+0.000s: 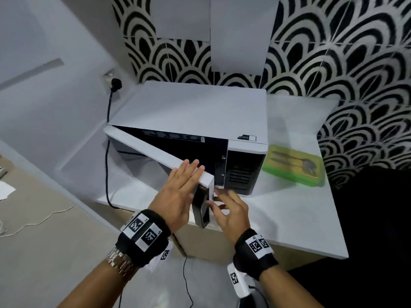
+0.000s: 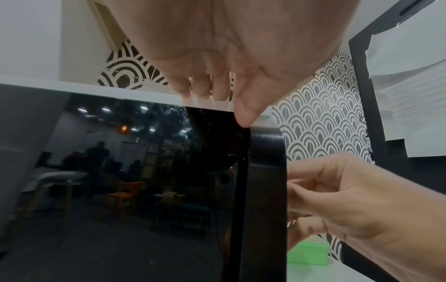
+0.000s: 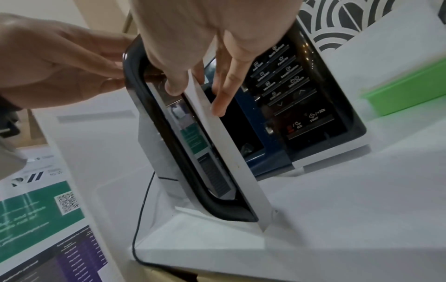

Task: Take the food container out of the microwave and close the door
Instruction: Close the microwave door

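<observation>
The white microwave (image 1: 195,112) stands on a white counter (image 1: 289,218) with its door (image 1: 144,147) swung partly open toward me. My left hand (image 1: 182,190) lies flat on the door's dark glass front (image 2: 144,181), straight fingers reaching over its top edge. My right hand (image 1: 229,210) is at the door's free edge beside the black handle (image 3: 154,118). Its fingers (image 3: 219,106) are nearly straight and touch that edge on both sides. The green lidded food container (image 1: 293,166) sits on the counter to the right of the microwave. Neither hand is on it.
A black power cord (image 1: 108,152) runs from a wall plug (image 1: 115,84) down the microwave's left side. Patterned black-and-white tiles (image 1: 344,63) back the counter. A dark surface (image 1: 378,218) borders its right side. Printed sheets (image 3: 36,209) lie below its front edge.
</observation>
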`<state>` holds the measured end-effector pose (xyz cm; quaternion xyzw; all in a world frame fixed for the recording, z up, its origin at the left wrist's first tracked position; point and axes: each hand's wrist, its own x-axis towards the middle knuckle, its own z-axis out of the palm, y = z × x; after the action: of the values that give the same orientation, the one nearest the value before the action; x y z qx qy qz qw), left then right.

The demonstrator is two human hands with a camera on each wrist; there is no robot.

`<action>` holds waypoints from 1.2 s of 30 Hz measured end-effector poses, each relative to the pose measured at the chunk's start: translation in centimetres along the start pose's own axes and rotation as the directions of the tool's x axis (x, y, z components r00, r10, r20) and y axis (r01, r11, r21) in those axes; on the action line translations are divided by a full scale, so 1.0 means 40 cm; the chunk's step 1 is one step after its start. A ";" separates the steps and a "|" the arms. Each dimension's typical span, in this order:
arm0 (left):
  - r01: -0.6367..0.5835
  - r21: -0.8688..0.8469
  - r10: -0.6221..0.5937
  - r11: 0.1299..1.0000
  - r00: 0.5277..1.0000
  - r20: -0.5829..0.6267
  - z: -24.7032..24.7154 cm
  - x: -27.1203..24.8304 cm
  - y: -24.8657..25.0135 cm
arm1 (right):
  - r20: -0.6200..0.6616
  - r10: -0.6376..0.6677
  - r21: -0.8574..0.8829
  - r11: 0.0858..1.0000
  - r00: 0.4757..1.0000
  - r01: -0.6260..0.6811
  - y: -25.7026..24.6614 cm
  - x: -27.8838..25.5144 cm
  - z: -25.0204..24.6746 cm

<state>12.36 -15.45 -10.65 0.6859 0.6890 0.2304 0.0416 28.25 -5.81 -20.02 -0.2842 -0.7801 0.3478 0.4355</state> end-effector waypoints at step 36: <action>-0.055 0.319 0.038 0.946 0.997 0.061 0.025 0.320 -0.077 | -0.180 0.094 -0.061 0.992 0.979 -0.106 0.097 0.170 -0.010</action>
<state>9.16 -2.72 -9.38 0.7055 0.6995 0.0980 -0.0571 26.01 1.67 -19.67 -0.3679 -0.7348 0.3152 0.4747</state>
